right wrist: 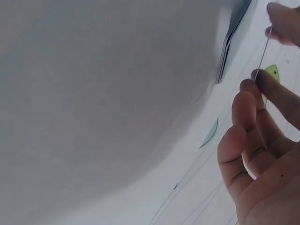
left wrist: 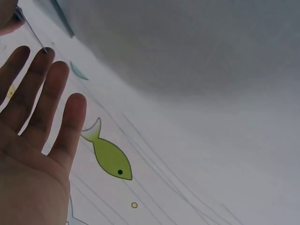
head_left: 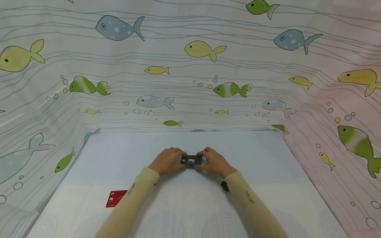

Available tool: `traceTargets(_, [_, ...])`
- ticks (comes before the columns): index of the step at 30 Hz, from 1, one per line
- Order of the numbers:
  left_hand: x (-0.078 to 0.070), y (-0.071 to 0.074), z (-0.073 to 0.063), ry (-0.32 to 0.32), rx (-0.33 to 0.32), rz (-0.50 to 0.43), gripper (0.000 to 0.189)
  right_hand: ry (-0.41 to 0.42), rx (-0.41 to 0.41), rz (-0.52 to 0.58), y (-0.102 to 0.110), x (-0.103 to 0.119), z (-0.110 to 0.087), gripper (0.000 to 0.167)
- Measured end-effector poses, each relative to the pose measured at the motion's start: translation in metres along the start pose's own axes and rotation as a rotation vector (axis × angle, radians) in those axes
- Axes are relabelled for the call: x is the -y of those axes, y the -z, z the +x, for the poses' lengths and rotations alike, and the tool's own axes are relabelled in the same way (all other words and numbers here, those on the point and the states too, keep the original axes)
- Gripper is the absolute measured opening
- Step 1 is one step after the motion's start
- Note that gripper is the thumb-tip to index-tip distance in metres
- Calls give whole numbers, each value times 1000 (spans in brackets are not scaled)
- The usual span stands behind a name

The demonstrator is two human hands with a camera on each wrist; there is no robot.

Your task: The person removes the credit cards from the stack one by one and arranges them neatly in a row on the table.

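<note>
A black card (head_left: 191,161) printed with "Vip", with a small chip at its left, is held up between both hands over the middle of the table. My left hand (head_left: 168,161) pinches its left end, index finger at the upper corner and thumb at the lower one. At the opposite end my right hand (head_left: 216,162) grips in the same way. In the left wrist view the card (left wrist: 33,32) shows edge-on as a thin line near the fingertips. The right wrist view also shows the card (right wrist: 264,54) edge-on, between the fingertips and the other hand.
A red card (head_left: 115,199) lies flat on the white table (head_left: 190,205), partly covered by the left sleeve. Fish-patterned sheeting (head_left: 178,82) encloses the table at the back and both sides. A small black item (head_left: 225,186) sits by the right wrist.
</note>
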State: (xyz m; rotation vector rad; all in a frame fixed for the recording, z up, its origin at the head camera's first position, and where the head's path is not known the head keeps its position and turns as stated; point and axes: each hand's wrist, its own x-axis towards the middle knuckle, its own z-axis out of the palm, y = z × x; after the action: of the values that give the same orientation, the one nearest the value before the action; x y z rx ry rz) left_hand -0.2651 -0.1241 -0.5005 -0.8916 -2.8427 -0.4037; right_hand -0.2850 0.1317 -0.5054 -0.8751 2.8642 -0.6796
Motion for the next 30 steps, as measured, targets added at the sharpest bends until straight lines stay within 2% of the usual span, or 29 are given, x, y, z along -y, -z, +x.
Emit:
traceTargets(7, [-2, 1, -10, -9, -7, -25, 48, 32, 4, 12, 4, 2, -5, 58])
traceTargets(20, [-5, 8, -24, -109, -91, -11, 42, 84, -56, 29, 4, 6, -16, 55])
traceTargets(25, [-9, 11, -30, -127, -131, -15, 41, 131, -95, 12, 3, 8, -22, 54])
traceTargets(30, [-11, 14, -37, -127, -151, -16, 39, 163, -99, -10, 3, 13, -28, 55])
